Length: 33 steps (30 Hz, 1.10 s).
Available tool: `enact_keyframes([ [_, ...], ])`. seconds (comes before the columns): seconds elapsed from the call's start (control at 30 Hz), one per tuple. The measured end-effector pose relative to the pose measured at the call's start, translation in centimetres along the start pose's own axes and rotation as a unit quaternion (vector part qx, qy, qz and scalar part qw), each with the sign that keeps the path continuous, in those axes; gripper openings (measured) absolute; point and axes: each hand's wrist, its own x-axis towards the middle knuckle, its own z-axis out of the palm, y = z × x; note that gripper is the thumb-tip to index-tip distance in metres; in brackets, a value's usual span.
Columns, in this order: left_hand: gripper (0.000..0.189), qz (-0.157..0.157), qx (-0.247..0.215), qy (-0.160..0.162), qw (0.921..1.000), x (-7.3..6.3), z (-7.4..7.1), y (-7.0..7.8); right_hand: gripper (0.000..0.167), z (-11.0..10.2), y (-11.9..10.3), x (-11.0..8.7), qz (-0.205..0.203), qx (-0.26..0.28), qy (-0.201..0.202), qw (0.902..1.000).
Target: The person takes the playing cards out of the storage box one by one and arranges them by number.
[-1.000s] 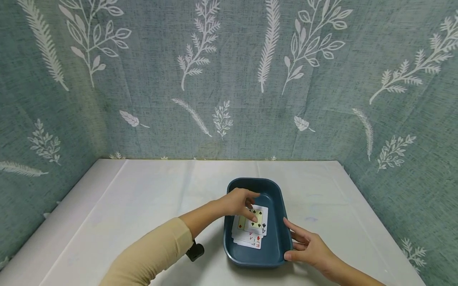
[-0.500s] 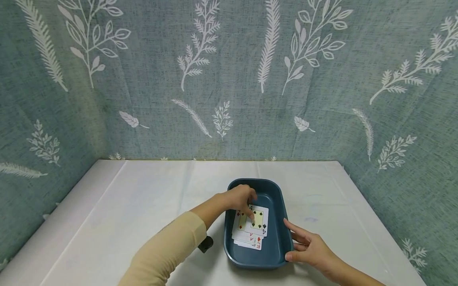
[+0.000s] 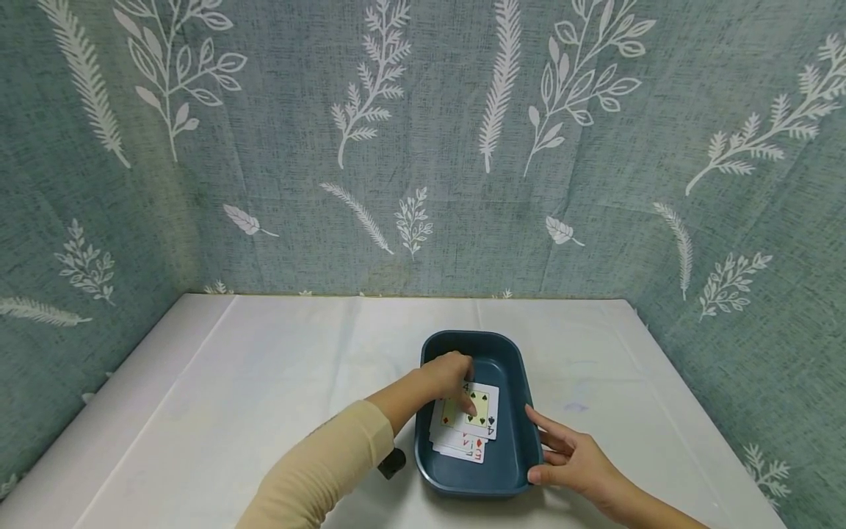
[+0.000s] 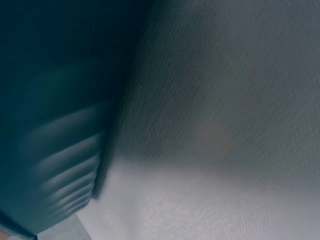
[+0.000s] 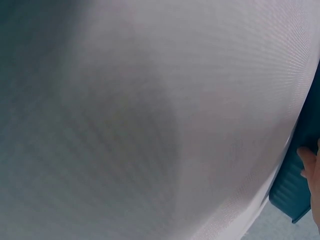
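Observation:
In the head view, a dark blue rectangular tray (image 3: 509, 433) holds a small overlapping pile of playing cards (image 3: 456, 448), with a four of spades (image 3: 490, 400) on top. My left hand (image 3: 446, 373) reaches over the tray's left wall. Its thumb lies on the four of spades, and the index finger bends down near the pile's far edge, apart from the thumb; the other fingers are hidden. My right hand (image 3: 571, 463) rests against the tray's right side, with index fingertip and thumb tip at the rim. In the right wrist view, its fingers (image 5: 307, 159) touch the tray's ribbed outer wall.
The tray stands on a white cloth-covered table (image 3: 284, 367). Grey-green leaf-patterned fabric (image 3: 449, 220) closes off the back and both sides. A black wrist device (image 3: 393, 463) sits under the left forearm, close to the tray's left wall.
My left hand has come down toward the cards, its forearm shifting right, and the index finger has bent downward. The right hand, tray and cards stay in place.

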Motion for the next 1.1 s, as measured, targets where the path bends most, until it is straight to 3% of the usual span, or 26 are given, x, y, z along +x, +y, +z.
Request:
enact_keyframes([
  [0.6,0.056,-0.022,0.001,0.036,0.9991,-0.41,0.53,0.29,0.086,0.11,0.28,-0.10,-0.010,0.000,-0.005,0.9999],
  [0.7,0.057,-0.019,-0.022,0.040,0.9988,-0.38,0.65,0.30,0.085,0.11,0.27,-0.07,-0.009,-0.008,-0.003,0.9999],
  [0.93,0.052,0.021,-0.079,0.066,0.9945,-0.49,0.83,0.74,0.085,0.06,0.13,-0.10,-0.007,-0.012,-0.001,0.9999],
  [1.1,0.052,0.024,-0.110,0.072,0.9910,-0.43,1.01,0.88,0.085,0.04,-0.03,-0.11,-0.010,-0.020,0.002,0.9998],
])
